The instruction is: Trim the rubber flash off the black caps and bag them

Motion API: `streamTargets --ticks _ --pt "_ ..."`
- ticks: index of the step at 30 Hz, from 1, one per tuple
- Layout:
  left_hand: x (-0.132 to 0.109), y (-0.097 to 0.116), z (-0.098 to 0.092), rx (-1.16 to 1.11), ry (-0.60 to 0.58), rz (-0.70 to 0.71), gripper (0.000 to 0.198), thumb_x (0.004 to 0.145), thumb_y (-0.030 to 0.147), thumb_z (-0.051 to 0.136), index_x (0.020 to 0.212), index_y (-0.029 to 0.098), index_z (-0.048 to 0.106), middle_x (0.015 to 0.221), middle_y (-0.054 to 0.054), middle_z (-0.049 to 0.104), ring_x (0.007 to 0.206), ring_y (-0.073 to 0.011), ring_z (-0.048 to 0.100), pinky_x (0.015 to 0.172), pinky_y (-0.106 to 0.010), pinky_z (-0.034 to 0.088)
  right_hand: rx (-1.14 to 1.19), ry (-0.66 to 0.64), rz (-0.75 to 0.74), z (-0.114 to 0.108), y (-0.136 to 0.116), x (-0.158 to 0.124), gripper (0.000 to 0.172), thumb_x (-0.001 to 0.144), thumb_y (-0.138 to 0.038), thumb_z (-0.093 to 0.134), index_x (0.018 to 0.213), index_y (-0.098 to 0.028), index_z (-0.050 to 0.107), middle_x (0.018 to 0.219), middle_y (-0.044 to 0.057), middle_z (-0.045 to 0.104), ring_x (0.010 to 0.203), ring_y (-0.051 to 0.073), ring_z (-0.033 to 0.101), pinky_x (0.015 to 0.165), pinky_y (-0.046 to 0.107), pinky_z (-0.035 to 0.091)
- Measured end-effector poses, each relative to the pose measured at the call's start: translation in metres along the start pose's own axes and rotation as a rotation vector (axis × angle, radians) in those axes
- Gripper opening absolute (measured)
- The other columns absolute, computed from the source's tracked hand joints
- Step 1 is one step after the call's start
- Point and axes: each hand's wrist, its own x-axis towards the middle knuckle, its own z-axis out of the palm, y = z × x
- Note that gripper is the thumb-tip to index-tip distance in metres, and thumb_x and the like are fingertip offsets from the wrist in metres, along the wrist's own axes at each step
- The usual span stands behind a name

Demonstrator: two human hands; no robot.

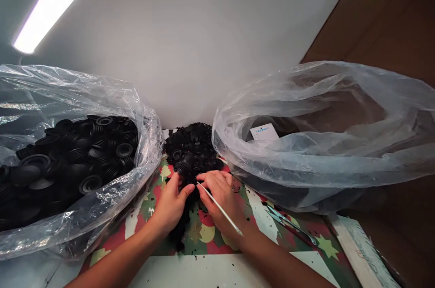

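White stick (220,208) gripped in right hand (217,188), slanted forward-left toward left hand (171,204); black pieces (186,164) just beyond, left grasp indiscernible.

Matt black covers the ribbed rubber parts (81,154) and the pile of pieces and scraps (195,140), against a white stick (220,209) and a desk covering (154,195) patterned in red and dark green with pale yellow stars and discs. The left plastic bag (147,138) is clear with white glints, the right one (306,165) a cloudy white. Behind them stand a pale grey wall (190,38) and a brown panel (384,20), while a white card (265,133) bears blue print.
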Motion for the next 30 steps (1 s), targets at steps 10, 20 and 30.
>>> streamTargets --ticks 10,20,30 --pt "0.0 0.008 0.005 -0.32 0.007 -0.134 0.032 0.064 0.029 0.083 0.09 0.021 0.066 0.087 -0.001 0.07 0.088 -0.0212 0.062 0.082 -0.03 0.047 -0.204 -0.01 0.024 0.0 0.002 0.002 0.019 0.103 -0.013 0.04 0.094 -0.022 0.054 0.089 0.004 0.07 0.082 0.021 0.064 0.087 0.039 0.039" --pt "-0.006 0.019 0.009 -0.715 0.164 -0.322 0.036 0.064 0.015 0.082 0.095 0.024 0.068 0.085 0.005 0.071 0.073 -0.0125 0.059 0.074 -0.024 0.046 -0.187 0.01 -0.018 0.003 0.004 0.0 0.027 0.101 -0.007 0.036 0.096 -0.023 0.056 0.09 0.005 0.069 0.082 0.022 0.064 0.083 0.041 0.047" --pt "-0.008 0.025 0.013 -0.707 0.242 -0.394 0.011 0.063 0.016 0.067 0.065 0.02 0.057 0.058 0.006 0.059 0.056 -0.0122 0.051 0.058 -0.024 0.042 -0.108 0.005 -0.022 0.006 0.001 -0.007 0.024 0.103 -0.011 0.037 0.102 -0.023 0.057 0.098 0.007 0.068 0.093 0.025 0.062 0.087 0.042 0.049"
